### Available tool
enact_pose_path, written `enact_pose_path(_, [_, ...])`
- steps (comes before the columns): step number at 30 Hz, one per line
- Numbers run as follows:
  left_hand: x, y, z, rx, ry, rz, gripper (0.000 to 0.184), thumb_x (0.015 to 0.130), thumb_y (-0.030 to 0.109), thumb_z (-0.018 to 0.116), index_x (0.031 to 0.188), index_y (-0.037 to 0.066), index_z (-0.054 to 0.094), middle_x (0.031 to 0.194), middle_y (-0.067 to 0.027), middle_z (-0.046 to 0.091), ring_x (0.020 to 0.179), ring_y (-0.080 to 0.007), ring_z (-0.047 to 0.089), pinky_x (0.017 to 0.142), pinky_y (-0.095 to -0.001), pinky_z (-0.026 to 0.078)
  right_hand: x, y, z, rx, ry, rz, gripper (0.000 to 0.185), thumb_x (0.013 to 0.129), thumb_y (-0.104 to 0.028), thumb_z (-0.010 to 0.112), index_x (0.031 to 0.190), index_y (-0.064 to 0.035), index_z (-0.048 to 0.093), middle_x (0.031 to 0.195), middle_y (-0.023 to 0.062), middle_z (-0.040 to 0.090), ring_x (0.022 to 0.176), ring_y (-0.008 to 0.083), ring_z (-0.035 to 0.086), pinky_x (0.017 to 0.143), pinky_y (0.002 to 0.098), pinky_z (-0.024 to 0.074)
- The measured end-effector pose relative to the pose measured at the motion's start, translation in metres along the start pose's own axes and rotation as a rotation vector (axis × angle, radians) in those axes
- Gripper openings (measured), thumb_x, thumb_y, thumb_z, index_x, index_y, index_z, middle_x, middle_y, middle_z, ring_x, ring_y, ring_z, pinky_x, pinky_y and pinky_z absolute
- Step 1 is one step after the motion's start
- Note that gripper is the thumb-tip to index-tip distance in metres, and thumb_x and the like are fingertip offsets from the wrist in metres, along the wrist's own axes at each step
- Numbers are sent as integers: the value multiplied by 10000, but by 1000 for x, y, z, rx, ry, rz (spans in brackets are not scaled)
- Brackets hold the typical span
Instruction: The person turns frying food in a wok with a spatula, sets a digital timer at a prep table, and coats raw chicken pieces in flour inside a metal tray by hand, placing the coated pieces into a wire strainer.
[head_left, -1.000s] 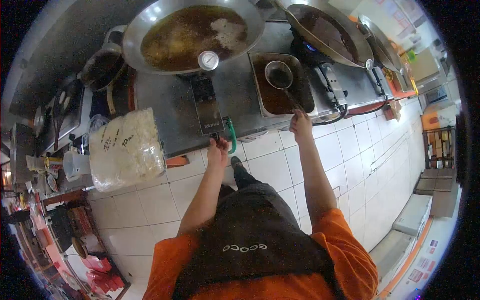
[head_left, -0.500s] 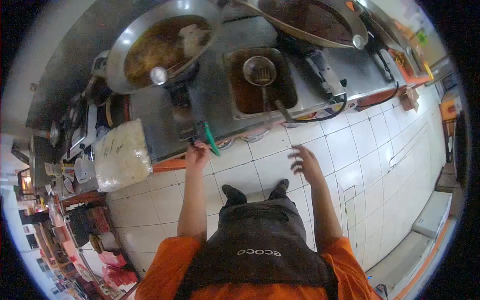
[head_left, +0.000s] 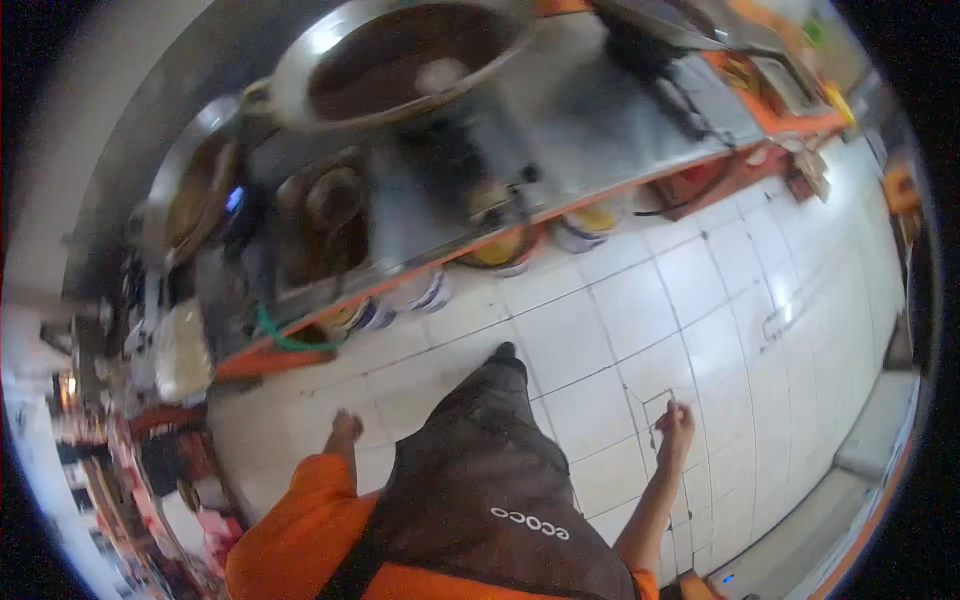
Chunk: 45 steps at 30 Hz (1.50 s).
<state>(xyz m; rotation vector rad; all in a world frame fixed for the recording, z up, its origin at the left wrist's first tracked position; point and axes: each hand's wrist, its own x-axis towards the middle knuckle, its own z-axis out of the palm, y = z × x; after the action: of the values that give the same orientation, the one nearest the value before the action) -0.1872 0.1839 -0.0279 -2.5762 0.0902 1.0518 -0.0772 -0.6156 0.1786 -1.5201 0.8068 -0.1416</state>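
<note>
My left hand (head_left: 346, 428) hangs low over the floor beside my apron (head_left: 485, 470). Motion blur smears its fingers; nothing held shows. My right hand (head_left: 676, 430) is out to the right above the white floor tiles, fingers curled in, with nothing visible in it. Neither hand touches the steel counter (head_left: 560, 140). On the counter, a large wok (head_left: 290, 95) holds dark liquid with a round pale shape in it. To its lower left, a ladle-like strainer (head_left: 335, 195) lies in a sunken metal basin (head_left: 285, 260).
Another wok (head_left: 170, 200) stands at the left. Buckets (head_left: 585, 225) sit under the counter's orange edge. A green strap or hose (head_left: 285, 335) hangs at the left. A plastic-wrapped pack (head_left: 185, 355) lies near the counter's left end. A pale low ledge (head_left: 765, 515) runs along the right.
My left hand has left the counter edge by the green item and dropped to my side. My right hand has moved lower and right, fingers curling. The view has shifted right along the counter.
</note>
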Motion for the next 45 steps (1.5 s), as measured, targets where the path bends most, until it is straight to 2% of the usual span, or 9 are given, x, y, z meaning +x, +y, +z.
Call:
enact_pose_path(7, [129,278,-189,-878,-194,54,151,880,186,617,810,54,640,771,-97,605,816,-294,607,729,-430,521,200,-109,-111,-376,167,-148,137,956,-143,606,916,-14,625,651,53,621,561,111,559,527,264,417])
enact_pose_path(12, [266,472,-453,-11,95,658,242,891,139,544,1039,17,691,1013,-174,703,967,-310,666,816,-418,524,258,8,-202,-738,231,198,284,928,-261,641,875,15,680,654,197,659,566,272,666,572,410,508])
enact_pose_path(14, [320,563,-547,-1064,-15,279,291,943,217,540,1140,20,622,1079,-154,695,918,-240,676,813,-366,524,242,72,-243,-890,263,239,334,919,-287,590,871,31,681,815,271,673,796,429,659,724,481,516])
enact_pose_path(17, [326,671,-737,-1273,-100,472,311,951,273,572,1149,36,610,1002,-107,693,863,-175,663,737,-339,528,192,160,-299,-1037,334,377,392,962,-296,486,840,18,686,816,241,684,785,398,678,724,483,525])
enact_pose_path(18, [338,706,-777,-1282,-113,516,314,950,277,580,1156,42,608,975,-96,692,848,-166,660,719,-336,529,200,137,-323,-1005,-129,802,404,972,-326,457,904,2,682,878,229,691,854,367,682,751,482,525])
enact_pose_path(25, [459,857,-834,-937,-103,355,333,920,282,626,1173,66,607,922,-105,695,812,-201,668,695,-352,533,417,56,-455,-530,-91,1120,700,994,-572,270,1161,-5,646,1178,250,653,1129,412,605,1014,517,401])
enact_pose_path(28, [489,890,-818,-827,-174,263,348,903,282,652,1173,66,613,932,-110,702,802,-232,678,719,-357,541,654,48,-520,-937,-36,781,713,989,-564,299,1185,43,619,1192,296,619,1187,437,558,1025,517,401])
enact_pose_path(37, [583,1091,-1001,-1044,-146,124,351,899,279,659,1174,65,613,933,-111,704,806,-233,680,723,-354,542,1312,-373,-555,-866,411,-537,387,891,-263,649,1192,-23,616,1131,213,612,1082,394,564,950,466,459])
enact_pose_path(45, [585,1243,-1150,-1220,-103,-65,354,895,275,665,1175,64,613,934,-113,706,809,-234,682,727,-352,543,1674,-575,-531,-1035,340,-872,576,895,-324,604,1365,-11,487,1385,205,487,1306,380,430,1074,517,348])
